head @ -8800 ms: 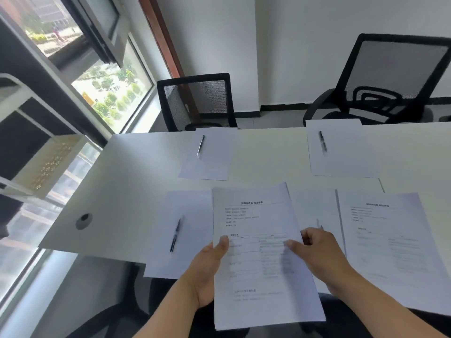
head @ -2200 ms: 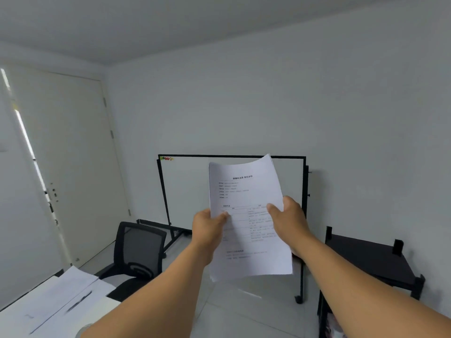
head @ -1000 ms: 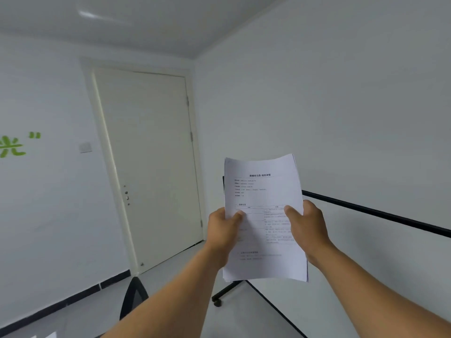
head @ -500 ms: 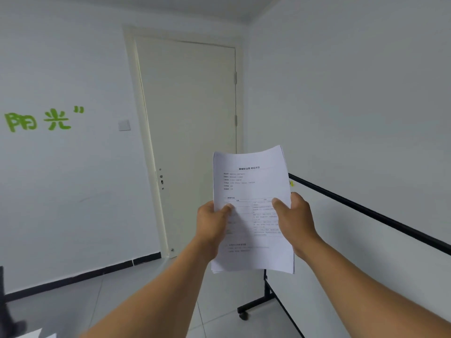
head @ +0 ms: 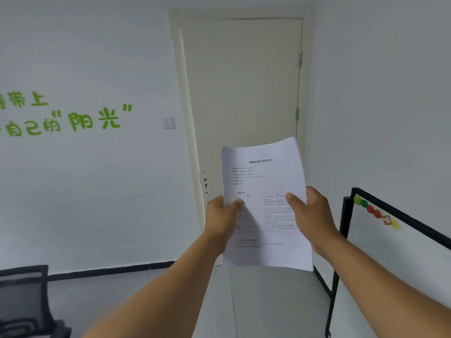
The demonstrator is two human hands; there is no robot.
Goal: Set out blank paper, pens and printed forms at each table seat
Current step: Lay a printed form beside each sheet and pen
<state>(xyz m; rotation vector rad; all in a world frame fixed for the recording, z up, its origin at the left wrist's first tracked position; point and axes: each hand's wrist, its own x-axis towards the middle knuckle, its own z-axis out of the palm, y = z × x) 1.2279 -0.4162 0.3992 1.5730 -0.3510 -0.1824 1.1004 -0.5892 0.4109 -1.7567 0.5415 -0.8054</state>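
Both hands are up in front of the camera, holding a thin stack of printed forms [head: 262, 181] out in mid-air. The left hand [head: 223, 217] is pinching the stack's left edge, thumb lying across the printed side and the other fingers tucked behind the paper. The right hand [head: 311, 215] is gripping the right edge the same way, thumb on the front, fingers wrapped round the back. So neither hand is free, both are clamped on the same sheets. The stack is standing roughly upright, top corner on the right curling a little, and the text on it is too small to read apart from a bold heading line.

Behind the paper a closed white door [head: 244, 93] is sitting in the far wall, with green lettering [head: 73, 118] on the wall to its left and a light switch [head: 169, 122] just beside the frame. A black-framed whiteboard [head: 402, 240] with coloured magnets [head: 371, 209] along its top edge is standing on the right. Part of a black mesh chair [head: 24, 301] is showing at the near left.
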